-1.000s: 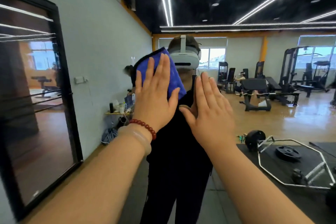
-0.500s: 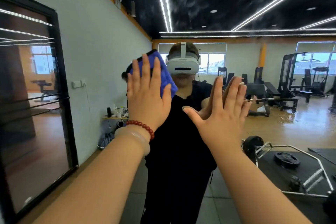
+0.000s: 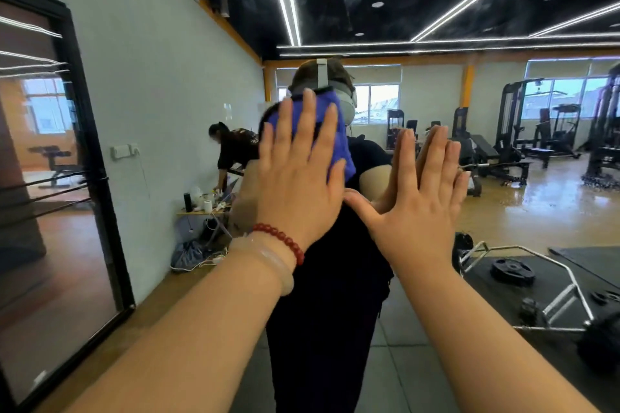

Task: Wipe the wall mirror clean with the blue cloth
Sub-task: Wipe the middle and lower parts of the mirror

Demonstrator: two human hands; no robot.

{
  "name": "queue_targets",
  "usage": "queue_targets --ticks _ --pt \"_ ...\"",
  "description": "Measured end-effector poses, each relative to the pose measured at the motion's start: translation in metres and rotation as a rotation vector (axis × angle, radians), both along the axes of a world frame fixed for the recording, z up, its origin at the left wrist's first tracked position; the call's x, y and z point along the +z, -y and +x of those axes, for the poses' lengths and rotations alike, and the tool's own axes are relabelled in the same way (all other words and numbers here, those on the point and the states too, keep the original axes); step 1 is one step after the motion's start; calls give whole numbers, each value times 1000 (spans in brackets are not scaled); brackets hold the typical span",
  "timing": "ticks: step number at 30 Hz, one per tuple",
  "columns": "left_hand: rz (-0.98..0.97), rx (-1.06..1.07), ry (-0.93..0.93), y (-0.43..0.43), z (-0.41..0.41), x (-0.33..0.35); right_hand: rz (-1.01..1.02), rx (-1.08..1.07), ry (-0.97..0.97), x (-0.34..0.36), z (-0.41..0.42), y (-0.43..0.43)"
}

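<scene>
Mirror (image 3: 523,198) right in front of me, far side of both hands. Left hand (image 3: 295,178) flat, fingers straight, pressing cloth (image 3: 343,149) on glass, up high. Right hand (image 3: 416,211) flat on bare glass, just right of cloth, holding nothing. Left hand wipes next, I think.

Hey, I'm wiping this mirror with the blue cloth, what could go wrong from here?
1. Your bare right hand lies flat on the wall mirror, so it will likely leave fresh prints.
2. Your left hand only presses the blue cloth with straight fingers; the cloth could slip and drop.
</scene>
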State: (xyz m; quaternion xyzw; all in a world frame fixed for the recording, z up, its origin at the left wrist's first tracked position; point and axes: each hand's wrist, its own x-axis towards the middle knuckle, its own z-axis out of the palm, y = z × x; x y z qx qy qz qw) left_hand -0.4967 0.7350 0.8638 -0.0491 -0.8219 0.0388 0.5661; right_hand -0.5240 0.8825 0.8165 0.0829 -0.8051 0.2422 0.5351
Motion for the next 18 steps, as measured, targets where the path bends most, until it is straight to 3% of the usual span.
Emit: queue_targets --ticks 2,3,9,11,14,16,18 --pt "-242 -56 59 -4 -1 -12 -16 -8 -39 -2 -4 1" --pt "-265 -70 64 0 0 -9 -20 -10 -48 -2 -5 1" --pt "196 18 -104 37 -1 29 2 -37 -43 -2 -7 3" --pt "65 -33 -66 24 -1 16 11 -56 -43 -2 -8 3" --pt "-326 -138 23 10 -3 -11 27 -84 -59 -3 -7 3" --pt "-323 -149 8 17 -5 -3 29 -90 -56 -3 -6 4" --pt "-194 -131 -39 23 -5 14 39 -100 -45 -2 -6 4"
